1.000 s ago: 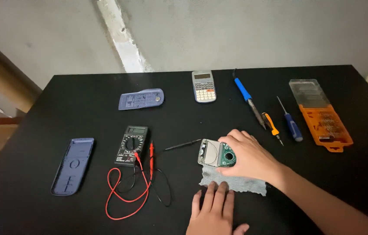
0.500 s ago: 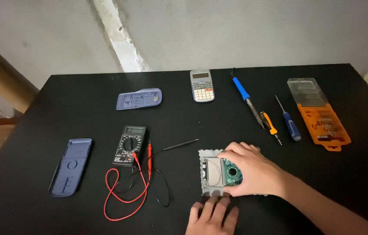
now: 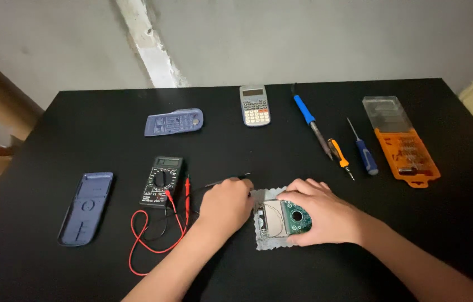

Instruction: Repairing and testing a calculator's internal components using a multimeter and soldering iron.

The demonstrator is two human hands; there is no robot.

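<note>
Your left hand (image 3: 226, 206) has come up from the near edge and now rests closed on the tabletop (image 3: 79, 134), fingers curled at the black probe (image 3: 231, 179) (grip not confirmable). Your right hand (image 3: 320, 215) keeps its fingers clamped on the opened meter circuit board (image 3: 286, 219), now lying on the grey cloth (image 3: 262, 237) instead of raised above it.

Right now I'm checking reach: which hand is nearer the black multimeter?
Left. The left hand lies just right of the black multimeter, by its red probes. The right hand sits farther right, on the opened circuit board.
</note>
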